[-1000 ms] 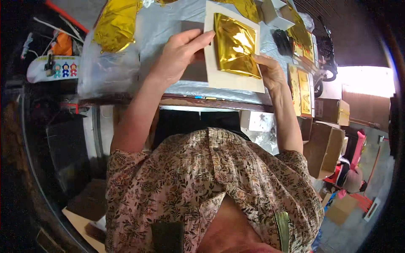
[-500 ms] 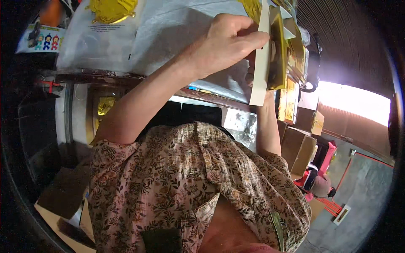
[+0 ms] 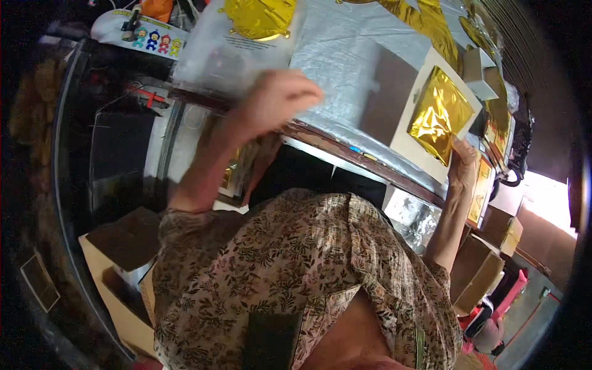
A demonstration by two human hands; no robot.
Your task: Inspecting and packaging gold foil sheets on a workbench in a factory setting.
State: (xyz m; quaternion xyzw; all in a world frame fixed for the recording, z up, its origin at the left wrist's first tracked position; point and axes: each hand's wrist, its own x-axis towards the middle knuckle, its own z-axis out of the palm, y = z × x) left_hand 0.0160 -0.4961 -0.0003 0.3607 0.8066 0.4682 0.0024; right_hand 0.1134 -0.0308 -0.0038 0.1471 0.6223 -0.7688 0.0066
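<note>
A flat white card (image 3: 404,137) with a square of shiny, creased gold foil (image 3: 439,114) on its face is tilted up over the right part of the table. My right hand (image 3: 464,159) grips its lower right edge, thumb on the front and the other fingers mostly hidden behind. My left hand (image 3: 277,102) is in the air above the table's near edge, apart from the card. Motion smears it, and its fingers cannot be made out well enough to tell whether they hold anything.
Gold foil (image 3: 259,17) lies on clear plastic at the far left of the table. Long gold foil strips (image 3: 431,28) lie at the back, beside a small white box (image 3: 480,73). Cardboard boxes stand at left (image 3: 123,240) and right (image 3: 478,265). Another person (image 3: 490,333) is at far right.
My left hand has let go of the white card and moved left. In my right hand the card has turned from edge-on, so its gold foil face shows. The whole view has shifted.
</note>
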